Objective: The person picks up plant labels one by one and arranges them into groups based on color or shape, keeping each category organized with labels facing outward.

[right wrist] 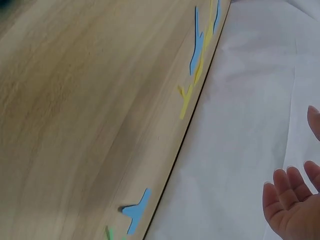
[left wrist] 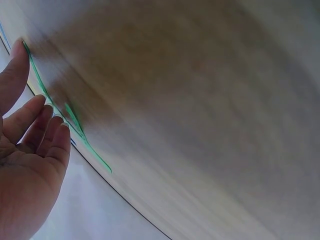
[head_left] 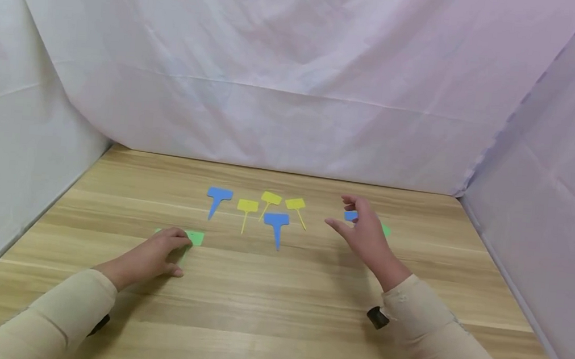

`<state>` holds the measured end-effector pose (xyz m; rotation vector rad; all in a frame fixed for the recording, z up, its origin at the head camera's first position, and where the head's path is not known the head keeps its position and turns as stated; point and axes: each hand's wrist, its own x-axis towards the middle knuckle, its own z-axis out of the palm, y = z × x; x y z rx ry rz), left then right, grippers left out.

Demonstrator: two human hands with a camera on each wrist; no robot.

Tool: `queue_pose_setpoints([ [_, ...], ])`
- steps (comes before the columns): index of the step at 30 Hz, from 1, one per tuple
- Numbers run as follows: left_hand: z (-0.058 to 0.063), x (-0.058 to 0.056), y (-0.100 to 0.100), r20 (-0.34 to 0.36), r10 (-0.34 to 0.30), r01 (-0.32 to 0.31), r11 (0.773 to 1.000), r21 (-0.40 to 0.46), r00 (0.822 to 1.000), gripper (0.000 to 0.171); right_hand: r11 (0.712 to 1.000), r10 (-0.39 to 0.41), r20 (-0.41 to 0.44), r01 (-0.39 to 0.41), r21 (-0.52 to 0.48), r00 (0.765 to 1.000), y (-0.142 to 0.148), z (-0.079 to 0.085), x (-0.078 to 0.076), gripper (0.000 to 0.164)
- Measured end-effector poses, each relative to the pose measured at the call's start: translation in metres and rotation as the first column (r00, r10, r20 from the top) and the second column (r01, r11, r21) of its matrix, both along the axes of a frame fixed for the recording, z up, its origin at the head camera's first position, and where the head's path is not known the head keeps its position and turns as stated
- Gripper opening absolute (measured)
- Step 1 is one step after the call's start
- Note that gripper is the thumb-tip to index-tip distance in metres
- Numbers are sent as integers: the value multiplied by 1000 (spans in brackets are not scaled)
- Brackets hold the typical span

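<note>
My left hand (head_left: 160, 254) rests over a light green T-shaped plant label (head_left: 195, 238) at the left of the table. In the left wrist view its thumb touches one end of the green label (left wrist: 36, 70), and its fingertips lie at the label farther along, thumb and fingers apart. Another green sliver shows left of that hand. My right hand (head_left: 367, 238) hovers at the right, thumb and fingers spread with nothing between them. Behind it, partly hidden, are a blue label (head_left: 350, 215) and a green label (head_left: 386, 230).
Several labels lie mid-table: a yellow label (head_left: 247, 205), two more yellow ones, a blue label (head_left: 220, 195) at their left and a blue label (head_left: 276, 220) in front. White cloth (head_left: 282, 127) hangs behind the wooden table (head_left: 264, 326) and at both sides.
</note>
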<state>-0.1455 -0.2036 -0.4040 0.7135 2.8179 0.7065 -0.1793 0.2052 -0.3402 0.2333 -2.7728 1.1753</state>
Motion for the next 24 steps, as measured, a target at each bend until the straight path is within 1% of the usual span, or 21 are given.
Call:
queue_pose_setpoints([
  [5,1,1,1,5,-1,1,1000,-2,1000,60,1000,-27,5,27,-14,1000,13,0,-2,64],
  [10,3,2,0,5,-5,5,1000,6,1000,58,999,-33,6,33,-11,999,27,0,-6,66],
  [14,3,3,-1,10,-1,1,1000,9,1000,58,999,-35,18,35,33,999,38,-1,-8,67],
  [18,3,4,-2,3,3,-3,1000,7,1000,58,995,-55,49,50,85,997,49,-4,-7,70],
  [24,3,3,-1,-14,-9,9,1000,11,1000,57,992,-71,66,64,112,995,64,-8,-7,69],
])
